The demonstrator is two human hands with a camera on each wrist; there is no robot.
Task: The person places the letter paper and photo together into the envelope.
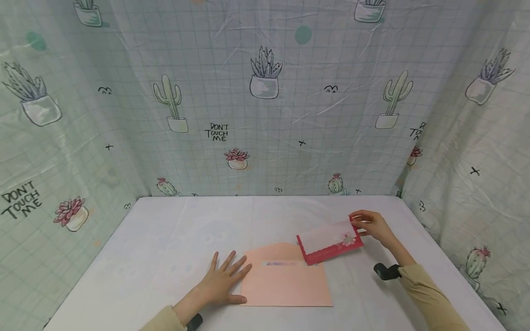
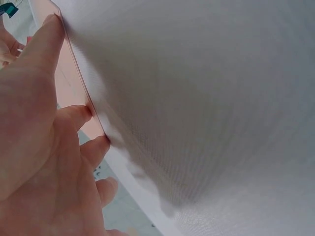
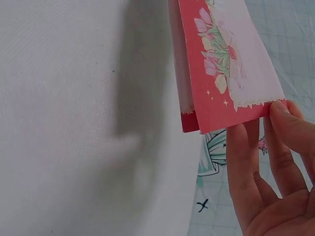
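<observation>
The person's left hand [image 1: 220, 282] spreads its fingers, the tips and thumb resting along the left edge of a flat peach paper envelope [image 1: 286, 288] on the white-covered table [image 1: 161, 257]; the right hand [image 1: 372, 227] pinches the right end of a folded red-bordered, pale-pink floral paper card [image 1: 327, 238], held tilted above the table, its lower left corner overlapping the envelope's upper right part in the head view.

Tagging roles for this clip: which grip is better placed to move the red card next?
Likely the right grip: it pinches the red card near one end, while the left grip touches the peach envelope, apart from the card.
</observation>
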